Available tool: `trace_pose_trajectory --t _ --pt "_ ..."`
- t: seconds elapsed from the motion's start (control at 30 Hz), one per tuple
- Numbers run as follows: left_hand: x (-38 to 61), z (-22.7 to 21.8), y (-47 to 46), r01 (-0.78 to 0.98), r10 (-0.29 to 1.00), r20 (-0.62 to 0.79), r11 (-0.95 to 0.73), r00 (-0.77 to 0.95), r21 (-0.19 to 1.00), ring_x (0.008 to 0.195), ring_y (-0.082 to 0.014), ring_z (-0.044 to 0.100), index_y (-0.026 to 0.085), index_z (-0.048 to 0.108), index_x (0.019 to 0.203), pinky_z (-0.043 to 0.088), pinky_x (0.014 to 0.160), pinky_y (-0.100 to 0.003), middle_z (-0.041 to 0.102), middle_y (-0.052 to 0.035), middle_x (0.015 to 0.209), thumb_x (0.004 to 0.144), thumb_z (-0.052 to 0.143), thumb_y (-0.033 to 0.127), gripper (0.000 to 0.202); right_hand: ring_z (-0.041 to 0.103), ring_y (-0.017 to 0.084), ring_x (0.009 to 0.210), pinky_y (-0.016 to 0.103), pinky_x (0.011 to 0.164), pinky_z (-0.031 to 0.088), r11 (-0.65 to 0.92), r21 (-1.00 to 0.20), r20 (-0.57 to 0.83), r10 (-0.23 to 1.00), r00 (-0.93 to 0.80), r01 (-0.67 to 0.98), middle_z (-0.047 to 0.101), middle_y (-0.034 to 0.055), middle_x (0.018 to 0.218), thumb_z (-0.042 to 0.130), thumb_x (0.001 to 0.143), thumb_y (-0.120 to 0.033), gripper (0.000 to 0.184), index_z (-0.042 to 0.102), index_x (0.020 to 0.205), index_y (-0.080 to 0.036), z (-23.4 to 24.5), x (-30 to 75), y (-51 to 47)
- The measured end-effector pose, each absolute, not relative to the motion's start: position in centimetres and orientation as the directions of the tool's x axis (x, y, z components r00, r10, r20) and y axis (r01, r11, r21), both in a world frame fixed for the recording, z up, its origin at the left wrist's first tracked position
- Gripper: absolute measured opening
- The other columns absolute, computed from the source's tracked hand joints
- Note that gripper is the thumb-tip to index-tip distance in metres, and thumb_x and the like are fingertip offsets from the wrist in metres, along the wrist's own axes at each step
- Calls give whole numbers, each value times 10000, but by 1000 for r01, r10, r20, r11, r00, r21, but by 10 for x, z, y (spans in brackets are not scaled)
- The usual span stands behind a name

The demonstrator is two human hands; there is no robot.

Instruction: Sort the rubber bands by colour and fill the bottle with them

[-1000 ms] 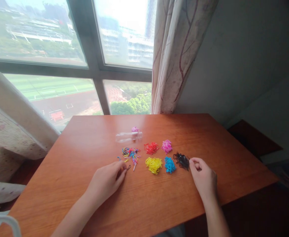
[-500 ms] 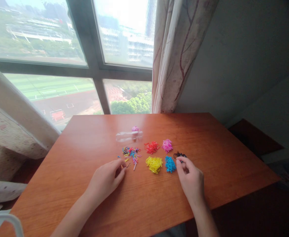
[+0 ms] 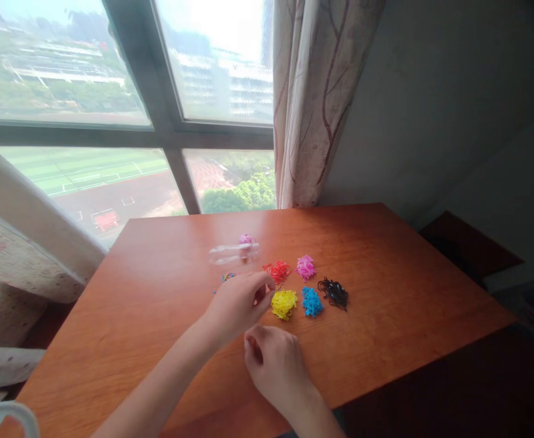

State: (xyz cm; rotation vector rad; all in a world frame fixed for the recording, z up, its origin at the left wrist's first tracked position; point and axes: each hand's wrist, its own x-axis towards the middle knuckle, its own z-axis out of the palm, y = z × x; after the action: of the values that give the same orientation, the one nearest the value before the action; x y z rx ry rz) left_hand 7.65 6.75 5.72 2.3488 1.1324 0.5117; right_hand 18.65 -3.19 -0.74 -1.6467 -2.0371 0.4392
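Note:
My left hand (image 3: 242,301) is over the table, its thumb and index finger pinched at the left edge of the yellow rubber band pile (image 3: 284,304). A thin dark rubber band (image 3: 279,286) seems to stick out from the fingertips. My right hand (image 3: 276,359) is closer to me, just below the left, fingers curled together; what they hold, if anything, is hidden. Piles of red rubber bands (image 3: 277,271), pink bands (image 3: 306,267), blue bands (image 3: 312,302) and black bands (image 3: 334,293) lie around. My left hand mostly covers the mixed-colour bands (image 3: 228,277).
Behind the piles lies a clear plastic container (image 3: 230,253) with a pink object (image 3: 246,239) beside it. The wooden table (image 3: 408,292) stands against a window, with a curtain (image 3: 312,121) at its back. A white rail (image 3: 11,410) shows at lower left.
My left hand has moved right, from the mixed bands to the yellow pile. My right hand has left the black pile and swung left, below the left hand. The view has shifted slightly.

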Motion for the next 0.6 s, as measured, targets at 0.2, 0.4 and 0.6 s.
trace_pose_trajectory --t 0.2,0.4,0.6 --pt "146 61 87 557 674 84 -668 734 493 670 -162 624 204 673 937 455 608 -269 705 -34 806 872 574 212 119 605 144 676 280 560 230 231 -488 136 973 -187 842 655 -28 729 516 857 -136 123 558 786 -227 -8 188 -30" --pt "193 51 95 534 647 47 -667 761 519 1045 -200 623 220 611 1188 545 892 -389 604 -86 1260 959 558 334 261 606 151 675 268 563 257 245 -481 131 969 -207 841 665 -18 732 524 781 -79 167 594 823 -225 -10 188 -31" --pt "195 47 99 538 653 37 -654 757 532 1069 -205 616 218 597 1208 543 902 -403 593 -85 1275 955 568 332 279 619 154 697 246 573 298 243 -501 131 970 -205 831 677 -6 764 524 794 -73 186 621 853 -221 -11 188 -31"
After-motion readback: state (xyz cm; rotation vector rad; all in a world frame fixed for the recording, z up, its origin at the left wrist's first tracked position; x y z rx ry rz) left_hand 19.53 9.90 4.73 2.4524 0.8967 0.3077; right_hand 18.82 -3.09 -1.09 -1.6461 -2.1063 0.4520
